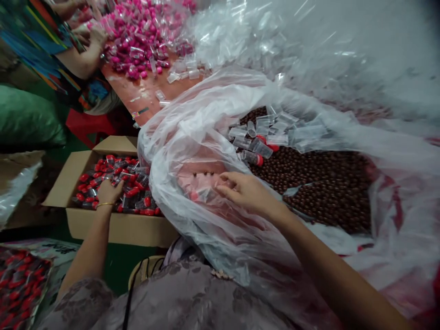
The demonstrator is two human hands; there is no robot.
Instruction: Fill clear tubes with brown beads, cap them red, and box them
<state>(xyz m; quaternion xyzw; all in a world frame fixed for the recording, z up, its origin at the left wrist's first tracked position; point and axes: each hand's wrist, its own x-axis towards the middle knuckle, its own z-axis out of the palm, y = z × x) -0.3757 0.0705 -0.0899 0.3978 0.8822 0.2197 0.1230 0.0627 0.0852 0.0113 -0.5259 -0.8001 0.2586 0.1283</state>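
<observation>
1. The left hand (110, 192) reaches over the carton (120, 228)'s near edge onto red-capped tubes (133, 190); its grip is hidden.
2. The right hand (245, 190), fingers bent, is near loose brown balls (205, 173); I cannot tell whether it pinches anything.
3. Clear tubes (278, 139) lie at the brown heap (326, 188)'s far left edge.
4. Pink-capped tubes (144, 39) cover the table (134, 94)'s far left part.

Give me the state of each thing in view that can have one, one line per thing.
Cardboard box: flaps open, well filled.
Red-capped tubes: capped, heaped loosely in the box.
Clear plastic film: crumpled, spread out.
Dark brown balls: loose, mostly piled together.
Clear tubes: loose, lying on the balls.
Pink-capped tubes: heaped.
Left hand: among the red-capped tubes; grip unclear.
Right hand: fingers bent, over the film; grip blurred.
</observation>
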